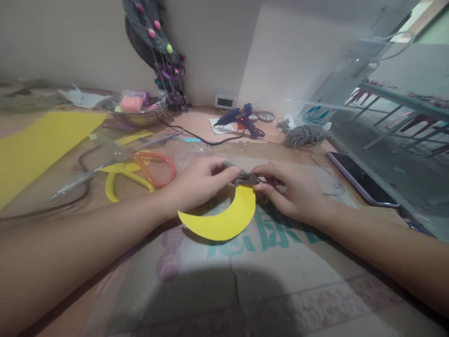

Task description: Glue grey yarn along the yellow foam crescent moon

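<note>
A yellow crescent moon cut-out [226, 222], likely paper or foam sheet, is held up over the work surface. Grey yarn [248, 179] wraps its upper end. My left hand [205, 182] pinches that wrapped end between thumb and fingers, from the left. From the other side, my right hand [293, 187] has its thumb and fingers closed at the yarn, close to the crescent's edge. The moon's upper tip is covered by yarn and fingers. A thin dark strand [235, 285] runs down the surface below the crescent.
Orange-and-yellow-handled scissors [154, 169] and a yellow sheet [45, 145] lie left. Behind are a bowl of clay packs [135, 117], a blue glue gun [242, 117] with lit red light, and a grey yarn ball [306, 135]. A phone [361, 178] lies right, near the table edge.
</note>
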The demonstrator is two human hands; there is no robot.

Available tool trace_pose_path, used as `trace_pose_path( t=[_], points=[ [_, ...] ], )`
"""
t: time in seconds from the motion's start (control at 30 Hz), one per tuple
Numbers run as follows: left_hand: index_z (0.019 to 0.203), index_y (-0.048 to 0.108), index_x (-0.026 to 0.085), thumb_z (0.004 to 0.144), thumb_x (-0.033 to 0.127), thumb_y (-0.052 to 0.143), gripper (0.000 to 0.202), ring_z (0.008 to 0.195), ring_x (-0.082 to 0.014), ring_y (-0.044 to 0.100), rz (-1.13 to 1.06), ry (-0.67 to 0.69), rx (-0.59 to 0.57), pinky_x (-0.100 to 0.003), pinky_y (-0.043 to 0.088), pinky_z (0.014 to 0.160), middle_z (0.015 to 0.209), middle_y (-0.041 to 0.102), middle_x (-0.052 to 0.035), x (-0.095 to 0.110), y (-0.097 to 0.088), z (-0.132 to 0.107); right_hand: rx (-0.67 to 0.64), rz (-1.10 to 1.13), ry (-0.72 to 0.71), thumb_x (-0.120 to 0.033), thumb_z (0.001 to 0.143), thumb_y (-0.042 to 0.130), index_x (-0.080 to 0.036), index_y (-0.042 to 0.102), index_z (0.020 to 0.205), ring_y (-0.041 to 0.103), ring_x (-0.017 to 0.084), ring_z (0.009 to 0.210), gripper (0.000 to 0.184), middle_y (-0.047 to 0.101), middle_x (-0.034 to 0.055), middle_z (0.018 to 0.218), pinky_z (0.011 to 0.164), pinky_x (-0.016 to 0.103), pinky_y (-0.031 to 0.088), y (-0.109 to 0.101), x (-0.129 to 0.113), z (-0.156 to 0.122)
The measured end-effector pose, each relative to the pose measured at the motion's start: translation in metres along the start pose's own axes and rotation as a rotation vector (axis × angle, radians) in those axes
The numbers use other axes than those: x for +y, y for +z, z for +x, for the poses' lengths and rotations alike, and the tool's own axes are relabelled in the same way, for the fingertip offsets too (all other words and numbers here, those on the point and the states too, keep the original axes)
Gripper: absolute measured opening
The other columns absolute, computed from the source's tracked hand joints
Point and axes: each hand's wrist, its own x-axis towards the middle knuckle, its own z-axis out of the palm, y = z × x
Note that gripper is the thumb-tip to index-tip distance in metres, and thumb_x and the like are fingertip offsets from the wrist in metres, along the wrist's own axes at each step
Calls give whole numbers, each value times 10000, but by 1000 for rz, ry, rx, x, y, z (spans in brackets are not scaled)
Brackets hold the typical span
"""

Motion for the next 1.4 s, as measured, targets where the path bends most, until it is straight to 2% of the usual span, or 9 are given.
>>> trace_pose_path(
  t=[0.37,0.67,0.97,1.27,1.4],
  points=[
    [675,579,177,903,432,497,352,571,-116,518,37,8,-1,-245,369,561,582,579,32,-1,1,0,-19,-93,-73,-277,974,484,-143,632,1054,534,153,646,216,635,39,769,606,273,357,0,-3,1],
    [652,567,178,889,438,492,360,570,-121,517,68,-6,-8,-257,362,554,580,582,26,0,1,1,42,-349,-208,-250,973,490,-162,665,1004,492,167,633,198,605,32,713,577,309,281,1,-4,3],
    [674,580,179,886,399,483,321,589,-131,535,75,-15,-5,-259,379,576,588,592,22,2,1,0,-14,-202,-102,-258,969,490,-156,654,1034,527,165,670,204,634,43,763,600,289,322,1,-6,3],
    [643,564,178,894,414,487,353,569,-123,516,88,13,-7,-253,355,546,584,587,19,0,1,0,16,-269,-130,-261,977,472,-164,674,982,527,167,639,223,630,38,712,576,297,298,1,-5,3],
    [682,581,176,899,424,472,347,604,-129,538,68,6,-7,-254,390,586,610,599,18,0,0,0,-2,-161,-52,-295,972,482,-167,642,1036,543,159,648,214,650,38,764,596,279,344,2,-3,1]
  ],
)
